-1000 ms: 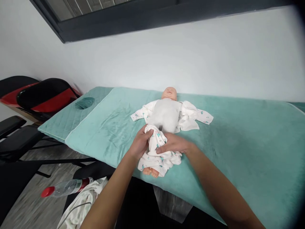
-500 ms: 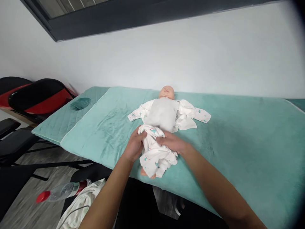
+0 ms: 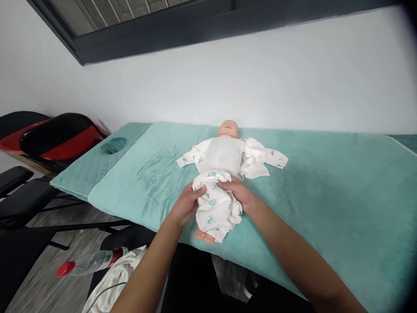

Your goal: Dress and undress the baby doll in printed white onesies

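Since ½ sec ago the pants have spread flatter: the bunched front is now smoother, w/ the waistband across the low end of the doll's grey torso. Pants lie over the doll's legs, nr the bed's front edge; bare feet poke out at the bottom.

L hand grasps the pants' left side, thumb on top; its fingers are mostly hidden. R hand grips the right side, thumb on the front, other fingers mostly out of sight behind the fabric. Holding both sides prob. keeps the cloth even & stops it twisting; thumbs on top likely give control of the waist edge.

Doll's on its back, head toward the wall, feet toward the person, so the legs are presumably w/in easy reach. White top is spread open either side of the torso, sleeves out; can't tell if arms are in them. Open front leaves the waist uncovered, prob. handy for access.

Further out: green bed w/ a hole at its left end. Lower left, bottle on its side, next to crumpled cloth. Black-&-red chairs beyond.
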Demonstrator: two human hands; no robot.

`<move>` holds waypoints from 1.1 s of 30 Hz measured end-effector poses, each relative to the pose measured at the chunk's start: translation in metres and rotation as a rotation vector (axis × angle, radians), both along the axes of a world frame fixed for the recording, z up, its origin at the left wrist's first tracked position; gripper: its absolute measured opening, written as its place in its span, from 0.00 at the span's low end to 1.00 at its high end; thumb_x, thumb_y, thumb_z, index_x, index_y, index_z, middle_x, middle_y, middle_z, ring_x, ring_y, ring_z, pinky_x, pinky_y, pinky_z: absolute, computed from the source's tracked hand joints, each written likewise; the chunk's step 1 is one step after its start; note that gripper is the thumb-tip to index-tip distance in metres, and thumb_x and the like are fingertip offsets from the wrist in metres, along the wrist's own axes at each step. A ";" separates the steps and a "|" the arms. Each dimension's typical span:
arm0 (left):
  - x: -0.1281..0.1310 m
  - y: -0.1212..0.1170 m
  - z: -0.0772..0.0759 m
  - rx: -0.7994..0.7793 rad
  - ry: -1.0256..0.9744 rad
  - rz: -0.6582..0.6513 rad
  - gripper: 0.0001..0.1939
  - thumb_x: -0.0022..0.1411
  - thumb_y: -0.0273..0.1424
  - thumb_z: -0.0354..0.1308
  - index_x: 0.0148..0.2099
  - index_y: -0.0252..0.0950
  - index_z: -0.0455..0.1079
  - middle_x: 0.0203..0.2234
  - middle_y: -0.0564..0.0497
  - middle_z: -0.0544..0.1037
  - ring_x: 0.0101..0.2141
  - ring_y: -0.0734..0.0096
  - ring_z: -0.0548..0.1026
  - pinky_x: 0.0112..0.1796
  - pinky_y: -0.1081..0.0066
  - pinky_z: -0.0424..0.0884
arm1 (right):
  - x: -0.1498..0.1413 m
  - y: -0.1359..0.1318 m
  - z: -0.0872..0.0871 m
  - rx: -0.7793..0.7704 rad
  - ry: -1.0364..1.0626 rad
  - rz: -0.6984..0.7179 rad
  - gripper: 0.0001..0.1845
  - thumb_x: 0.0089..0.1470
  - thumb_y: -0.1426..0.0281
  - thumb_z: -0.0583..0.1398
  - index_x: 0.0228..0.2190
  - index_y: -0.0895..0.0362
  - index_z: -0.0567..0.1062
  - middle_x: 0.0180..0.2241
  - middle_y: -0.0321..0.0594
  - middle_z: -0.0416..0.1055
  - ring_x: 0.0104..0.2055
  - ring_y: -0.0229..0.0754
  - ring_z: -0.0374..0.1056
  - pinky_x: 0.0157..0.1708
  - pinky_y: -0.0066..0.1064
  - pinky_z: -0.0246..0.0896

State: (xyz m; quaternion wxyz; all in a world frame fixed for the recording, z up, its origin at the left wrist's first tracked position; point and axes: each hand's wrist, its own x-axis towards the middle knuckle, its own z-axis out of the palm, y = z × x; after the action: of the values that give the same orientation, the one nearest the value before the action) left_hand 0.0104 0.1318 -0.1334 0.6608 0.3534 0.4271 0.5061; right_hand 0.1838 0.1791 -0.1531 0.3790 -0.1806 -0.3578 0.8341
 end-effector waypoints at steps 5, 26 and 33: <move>0.020 0.006 0.003 -0.005 -0.095 0.134 0.21 0.59 0.41 0.63 0.50 0.33 0.72 0.31 0.46 0.81 0.34 0.61 0.80 0.37 0.66 0.75 | 0.011 -0.001 0.008 0.197 -0.196 0.309 0.25 0.41 0.69 0.73 0.43 0.59 0.77 0.37 0.39 0.77 0.37 0.40 0.73 0.37 0.29 0.67; 0.023 0.003 0.000 -0.055 -0.102 0.082 0.24 0.60 0.46 0.61 0.47 0.30 0.73 0.32 0.44 0.81 0.31 0.63 0.79 0.34 0.68 0.74 | 0.006 -0.005 0.007 -0.026 -0.051 0.158 0.24 0.36 0.73 0.71 0.40 0.59 0.77 0.35 0.39 0.79 0.35 0.42 0.74 0.37 0.32 0.69; 0.005 -0.009 0.002 0.131 0.093 -0.026 0.32 0.47 0.41 0.72 0.53 0.32 0.72 0.42 0.41 0.80 0.39 0.57 0.78 0.39 0.67 0.73 | -0.005 -0.008 0.004 -0.256 0.042 0.067 0.17 0.38 0.71 0.67 0.34 0.62 0.77 0.29 0.42 0.79 0.29 0.44 0.74 0.35 0.35 0.70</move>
State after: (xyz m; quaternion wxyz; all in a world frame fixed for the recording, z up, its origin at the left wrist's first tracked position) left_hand 0.0154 0.1233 -0.1318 0.6221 0.4246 0.4186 0.5075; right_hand 0.1790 0.1708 -0.1488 0.3321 -0.1981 -0.2465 0.8887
